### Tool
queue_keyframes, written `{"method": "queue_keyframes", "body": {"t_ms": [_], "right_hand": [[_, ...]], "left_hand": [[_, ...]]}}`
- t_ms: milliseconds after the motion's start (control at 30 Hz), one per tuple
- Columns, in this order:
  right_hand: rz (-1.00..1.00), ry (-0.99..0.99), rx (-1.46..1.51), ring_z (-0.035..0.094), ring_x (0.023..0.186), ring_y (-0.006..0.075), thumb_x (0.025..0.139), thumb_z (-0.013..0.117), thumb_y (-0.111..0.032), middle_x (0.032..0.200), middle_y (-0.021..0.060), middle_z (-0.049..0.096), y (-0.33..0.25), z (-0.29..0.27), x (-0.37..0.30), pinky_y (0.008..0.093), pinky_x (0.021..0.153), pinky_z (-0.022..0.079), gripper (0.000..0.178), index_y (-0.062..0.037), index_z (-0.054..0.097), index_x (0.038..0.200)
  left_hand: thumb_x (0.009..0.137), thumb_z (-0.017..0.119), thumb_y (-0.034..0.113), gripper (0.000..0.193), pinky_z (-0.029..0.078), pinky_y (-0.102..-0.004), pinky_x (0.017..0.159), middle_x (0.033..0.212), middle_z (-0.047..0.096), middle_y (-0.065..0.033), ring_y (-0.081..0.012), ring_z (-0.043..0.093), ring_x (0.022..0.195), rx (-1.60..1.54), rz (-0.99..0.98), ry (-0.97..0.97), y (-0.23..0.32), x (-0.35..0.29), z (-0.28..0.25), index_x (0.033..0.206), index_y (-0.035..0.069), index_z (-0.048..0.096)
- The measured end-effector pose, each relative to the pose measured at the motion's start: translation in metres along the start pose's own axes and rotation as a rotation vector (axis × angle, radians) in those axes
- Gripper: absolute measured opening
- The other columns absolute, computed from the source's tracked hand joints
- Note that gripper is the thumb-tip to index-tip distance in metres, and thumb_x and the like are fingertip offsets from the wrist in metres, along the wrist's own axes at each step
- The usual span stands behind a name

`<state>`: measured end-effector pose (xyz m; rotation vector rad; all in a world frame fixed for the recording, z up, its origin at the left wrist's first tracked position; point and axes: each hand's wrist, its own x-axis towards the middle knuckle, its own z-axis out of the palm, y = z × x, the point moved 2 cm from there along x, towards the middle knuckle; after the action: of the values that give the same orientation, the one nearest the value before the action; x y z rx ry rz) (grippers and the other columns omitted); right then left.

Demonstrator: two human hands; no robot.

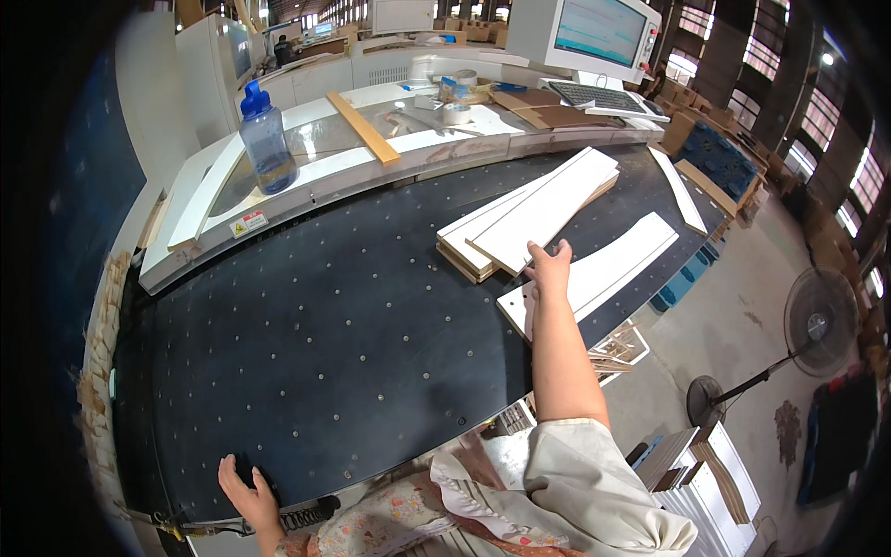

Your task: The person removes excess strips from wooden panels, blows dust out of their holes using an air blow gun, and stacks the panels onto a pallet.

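Smooth, tan-edged white boards [548, 209] lie stacked right of the studded black table's [306, 343] centre, the right hand [549, 269] beside them, grip too hidden to tell, the left hand [249, 492] spread, fingers apart, at its near-left edge.

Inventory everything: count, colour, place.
Worktable: one, black, centre
Stack: one, white panels, worktable's right
Nearer panels: count unclear, white, beside stack
Narrow strip: one, white, worktable's far right
Bottle: one, blue, upper left
Wooden strip: one, tan, beyond worktable
Monitor: one, white, upper right
Keyboard: one, dark, below monitor
Fan: one, dark, right
Floor panels: several, white, lower right
Clutter: uncounted, mixed, top
Left hand: one, bare, worktable's near left
Right hand: one, bare, at stack
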<state>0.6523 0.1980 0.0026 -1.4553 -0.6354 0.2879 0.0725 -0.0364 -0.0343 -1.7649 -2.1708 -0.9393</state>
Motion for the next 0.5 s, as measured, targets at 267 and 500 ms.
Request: {"method": "queue_keyframes", "body": {"t_ms": [267, 500], "right_hand": [[0.395, -0.091, 0.157, 0.056, 0.069, 0.0213, 0.064, 0.060, 0.006, 0.085, 0.0140, 0.055, -0.005, 0.031, -0.020, 0.0306, 0.055, 0.045, 0.039, 0.0066, 0.046, 0.100], [0.581, -0.325, 0.741, 0.057, 0.097, 0.0306, 0.079, 0.052, 0.010, 0.108, 0.0179, 0.051, -0.014, 0.037, -0.138, 0.0403, 0.072, 0.056, 0.038, 0.0024, 0.039, 0.114]], "left_hand": [[0.081, 0.053, 0.009, 0.041, 0.032, -0.0442, 0.098, 0.121, 0.044, -0.0216, -0.0375, 0.040, 0.115, 0.030, 0.004, -0.006, -0.009, -0.002, 0.000, 0.120, -0.003, 0.044], [0.081, 0.053, 0.003, 0.045, 0.037, -0.0343, 0.093, 0.119, 0.047, -0.0160, -0.0266, 0.047, 0.108, -0.608, -0.211, -0.075, 0.004, 0.019, 0.004, 0.124, 0.000, 0.040]]}}
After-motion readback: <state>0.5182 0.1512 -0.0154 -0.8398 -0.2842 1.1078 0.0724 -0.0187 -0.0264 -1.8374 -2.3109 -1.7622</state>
